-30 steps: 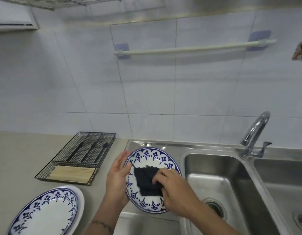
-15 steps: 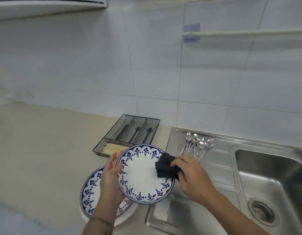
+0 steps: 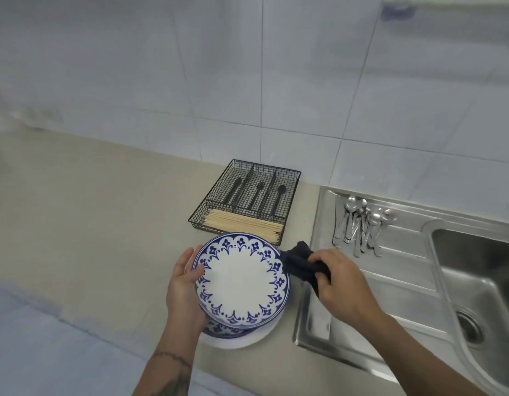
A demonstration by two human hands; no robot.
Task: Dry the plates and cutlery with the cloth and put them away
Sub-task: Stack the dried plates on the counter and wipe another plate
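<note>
fingers (image 3: 194,274) of the left hand (image 3: 184,284) are curled on the left rim of the plate (image 3: 242,281), thumb on top, the others hidden below it. to the right of these fingers the plate sits over a stack (image 3: 233,334) of other plates on the counter (image 3: 90,238); i cannot tell if it already rests on them or is just above. beyond the plate, further from the fingers, stands the wire tray (image 3: 247,195) with black cutlery and chopsticks. at the plate's right edge the right hand (image 3: 337,284) is closed around the dark cloth (image 3: 300,262), which is bunched and touches the rim or is just beside it. past that hand, on the sink's (image 3: 396,270) drainboard, lie the spoons (image 3: 362,224), not yet dried, i think.

the plate looks like glazed ceramic: stiff, rather heavy, breakable, maybe slippery if damp. better to hold it at the rim, thumb above and fingers under. the cloth is soft and takes any grip.
</note>
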